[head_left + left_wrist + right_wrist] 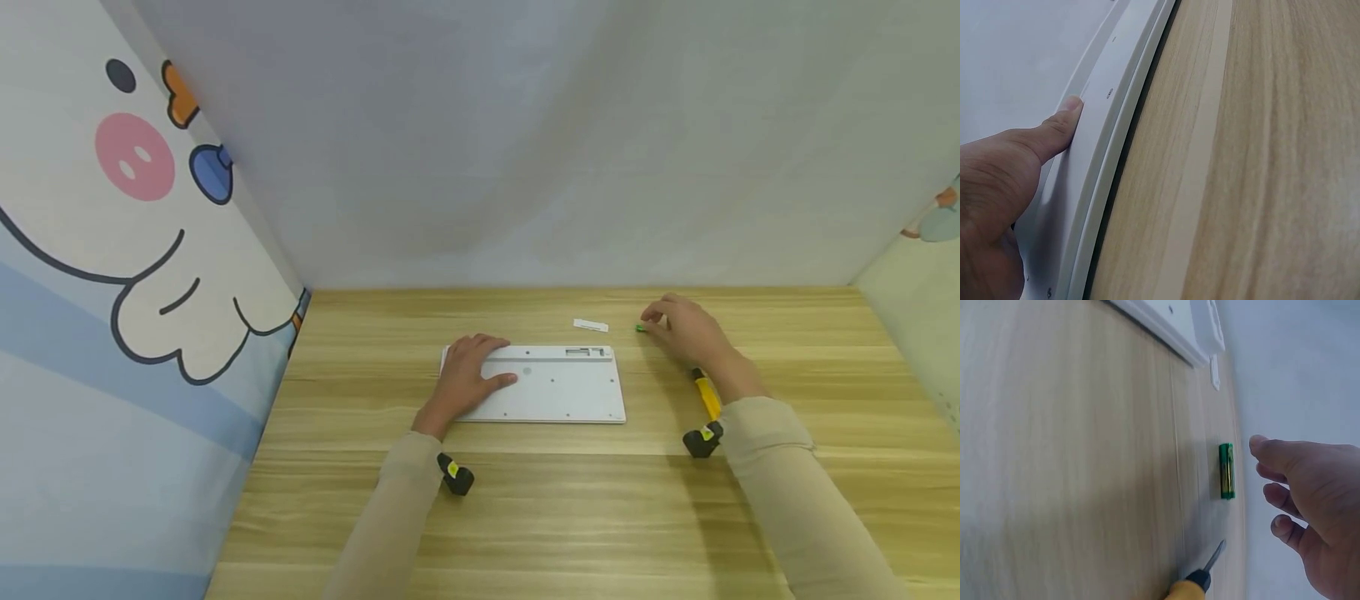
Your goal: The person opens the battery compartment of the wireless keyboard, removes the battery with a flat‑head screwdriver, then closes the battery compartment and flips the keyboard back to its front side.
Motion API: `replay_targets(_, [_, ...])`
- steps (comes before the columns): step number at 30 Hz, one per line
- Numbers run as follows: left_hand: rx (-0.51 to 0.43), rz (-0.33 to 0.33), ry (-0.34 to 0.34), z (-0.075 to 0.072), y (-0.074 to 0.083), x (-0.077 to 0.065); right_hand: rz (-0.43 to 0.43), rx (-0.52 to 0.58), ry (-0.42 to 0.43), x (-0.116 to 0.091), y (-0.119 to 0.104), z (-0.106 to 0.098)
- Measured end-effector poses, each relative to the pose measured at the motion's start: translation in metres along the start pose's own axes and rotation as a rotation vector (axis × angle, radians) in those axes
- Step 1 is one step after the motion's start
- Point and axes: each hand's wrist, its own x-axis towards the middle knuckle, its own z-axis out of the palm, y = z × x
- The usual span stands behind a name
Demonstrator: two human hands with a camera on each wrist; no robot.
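A white keyboard [555,392] lies face down, its long raised strip along the back edge. An uncovered battery slot [577,352] shows at the right end of that strip. My left hand [468,375] rests on the keyboard's left end, fingers over the strip; in the left wrist view the thumb [1060,125] lies along its white back. To the right, my right hand [684,329] hovers by green batteries [1227,470] lying on the table. Its fingers [1282,497] are loosely bent, with a gap between them and the batteries in the right wrist view.
A slim white battery cover [591,325] lies behind the keyboard's right end. Below the right hand lies a yellow-handled screwdriver [707,396], its black collar and metal tip pointing away. A pale curtain [570,167] hangs along the table's back edge, and a cartoon-printed one [150,333] at the left.
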Motion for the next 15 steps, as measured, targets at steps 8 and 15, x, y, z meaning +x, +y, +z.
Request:
replay_targets(8, [0.005, -0.009, -0.008, -0.001, -0.001, 0.001, -0.029, 0.032, -0.007, 0.019, -0.019, 0.012])
replay_targets(15, [0.002, -0.009, -0.01, 0.0, -0.002, 0.002, -0.024, 0.072, -0.031, 0.027, -0.04, 0.025])
